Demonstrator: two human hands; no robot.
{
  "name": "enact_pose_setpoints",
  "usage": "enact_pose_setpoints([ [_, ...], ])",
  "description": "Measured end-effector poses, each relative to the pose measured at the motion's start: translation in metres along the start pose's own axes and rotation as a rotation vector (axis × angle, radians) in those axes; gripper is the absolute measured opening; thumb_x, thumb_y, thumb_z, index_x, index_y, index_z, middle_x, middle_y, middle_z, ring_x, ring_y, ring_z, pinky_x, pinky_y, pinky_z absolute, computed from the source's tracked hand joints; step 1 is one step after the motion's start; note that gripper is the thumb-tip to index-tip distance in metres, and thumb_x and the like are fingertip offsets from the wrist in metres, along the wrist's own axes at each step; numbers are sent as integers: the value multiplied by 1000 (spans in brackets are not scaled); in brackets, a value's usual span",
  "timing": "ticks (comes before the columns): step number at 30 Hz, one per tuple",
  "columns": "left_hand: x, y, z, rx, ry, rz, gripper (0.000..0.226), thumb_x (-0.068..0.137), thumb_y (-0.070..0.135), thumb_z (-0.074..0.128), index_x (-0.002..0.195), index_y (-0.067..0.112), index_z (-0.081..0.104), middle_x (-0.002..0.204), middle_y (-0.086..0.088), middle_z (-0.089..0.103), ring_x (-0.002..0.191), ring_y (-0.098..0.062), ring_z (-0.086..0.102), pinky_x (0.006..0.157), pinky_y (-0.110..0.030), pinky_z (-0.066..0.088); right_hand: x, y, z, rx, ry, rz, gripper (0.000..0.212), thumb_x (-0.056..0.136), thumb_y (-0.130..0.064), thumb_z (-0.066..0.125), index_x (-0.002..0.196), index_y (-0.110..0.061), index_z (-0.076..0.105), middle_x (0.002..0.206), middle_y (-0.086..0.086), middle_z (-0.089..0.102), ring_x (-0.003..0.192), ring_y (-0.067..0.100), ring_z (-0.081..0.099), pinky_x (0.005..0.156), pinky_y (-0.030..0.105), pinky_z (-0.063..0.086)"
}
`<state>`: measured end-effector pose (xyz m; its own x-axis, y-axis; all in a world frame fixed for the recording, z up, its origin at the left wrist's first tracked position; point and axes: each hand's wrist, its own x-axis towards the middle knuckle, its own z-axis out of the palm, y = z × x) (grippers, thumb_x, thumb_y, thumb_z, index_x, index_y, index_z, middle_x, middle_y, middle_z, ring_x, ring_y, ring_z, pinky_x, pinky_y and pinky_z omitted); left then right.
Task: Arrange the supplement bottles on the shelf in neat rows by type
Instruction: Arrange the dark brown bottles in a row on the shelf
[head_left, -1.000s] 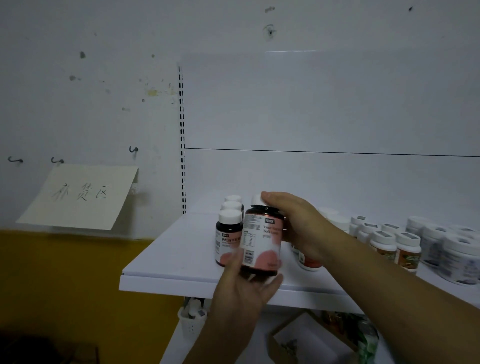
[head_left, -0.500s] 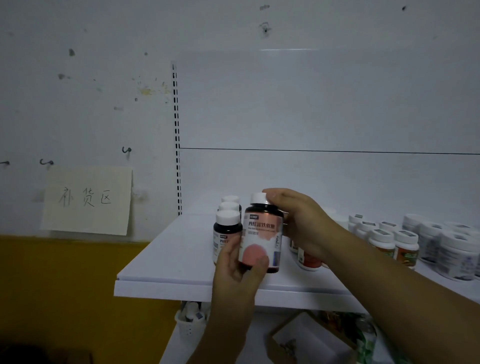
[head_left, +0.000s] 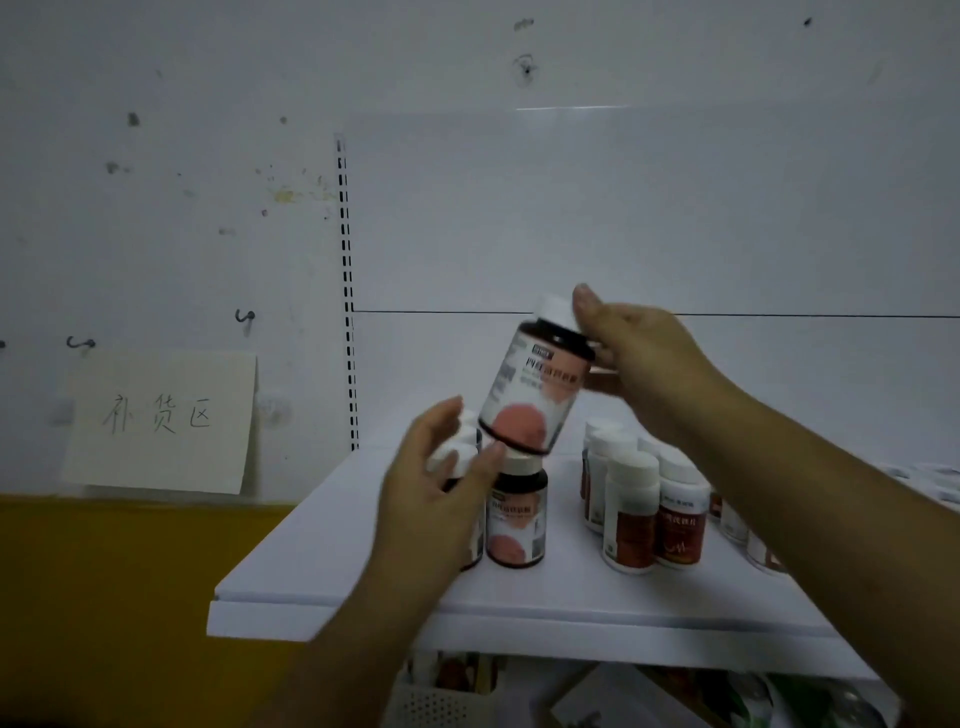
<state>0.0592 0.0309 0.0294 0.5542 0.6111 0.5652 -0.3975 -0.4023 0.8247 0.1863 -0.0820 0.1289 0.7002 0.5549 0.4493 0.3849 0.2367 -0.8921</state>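
Observation:
A dark supplement bottle (head_left: 532, 387) with a pink label and white cap hangs tilted in the air above the white shelf (head_left: 332, 582). My right hand (head_left: 639, 353) grips it near the cap. Below it stands a matching dark bottle (head_left: 517, 512) on the shelf. My left hand (head_left: 441, 488) is spread in front of more dark bottles to the left, partly hiding them; it holds nothing that I can see. White bottles with red labels (head_left: 654, 514) stand in rows to the right.
More white-capped bottles (head_left: 930, 483) trail off at the far right behind my right arm. A paper note with handwriting (head_left: 158, 421) hangs on the wall at left. A perforated white basket (head_left: 431, 704) and boxes sit under the shelf.
My right hand has lifted the pink-labelled bottle up and to the right, tilting it. My left hand has let go of it and dropped to the bottles on the shelf.

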Motion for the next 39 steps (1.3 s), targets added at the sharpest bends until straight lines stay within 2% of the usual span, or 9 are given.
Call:
enact_pose_setpoints([
  [4,36,-27,-24,300,39,-50,50,81,23,68,127,30,47,123,10,48,110,-6,46,87,-20,40,46,4,-1,-79,169,-150,24,89,-38,60,102,-19,66,105,-1,67,101,18,62,92,42,52],
  [8,47,-49,-27,365,7,-82,29,82,17,67,106,30,56,117,7,53,108,-11,51,85,-24,43,82,45,12,-173,200,-71,35,89,-33,62,118,-14,59,118,7,63,107,24,60,96,47,50],
  [11,49,-57,-29,401,-18,-40,21,81,13,67,89,31,60,108,9,58,103,-11,56,83,-23,49,91,75,23,-239,81,44,45,90,-31,60,130,-14,50,132,12,54,113,27,55,97,45,49],
  [23,54,-63,-34,439,-36,-2,21,83,10,65,84,30,61,106,8,58,99,-11,58,87,-29,53,78,117,25,-439,-284,308,36,91,-31,58,123,-19,45,131,11,45,102,24,56,83,33,52],
  [27,53,-65,-34,445,-41,-5,18,83,10,65,88,27,62,109,7,58,100,-12,58,90,-34,53,80,121,29,-424,-318,394,33,93,-27,57,123,-20,44,108,3,54,94,19,57,90,37,52],
  [30,51,-65,-33,452,-39,2,19,83,11,65,92,27,61,112,7,56,104,-13,57,90,-30,52,81,121,31,-449,-311,435,23,93,-27,54,116,-23,48,108,2,55,108,24,56,99,43,48],
  [32,45,-68,-31,443,-36,32,29,82,14,67,103,30,57,118,9,51,110,-10,52,90,-24,48,81,120,32,-504,-305,432,21,93,-30,52,114,-26,50,116,2,53,111,24,53,100,41,47],
  [35,24,-76,-25,276,-66,-64,67,75,19,75,115,51,32,123,19,38,112,-2,43,93,-22,40,79,117,33,-574,-318,404,23,93,-32,51,115,-25,52,120,6,57,94,19,51,82,31,43],
  [39,12,-88,-17,201,-97,-145,88,67,22,80,120,54,17,126,22,34,122,-7,40,104,-36,40,81,110,32,-594,-241,228,30,92,-30,56,118,-15,55,114,4,58,92,15,54,77,24,42],
])
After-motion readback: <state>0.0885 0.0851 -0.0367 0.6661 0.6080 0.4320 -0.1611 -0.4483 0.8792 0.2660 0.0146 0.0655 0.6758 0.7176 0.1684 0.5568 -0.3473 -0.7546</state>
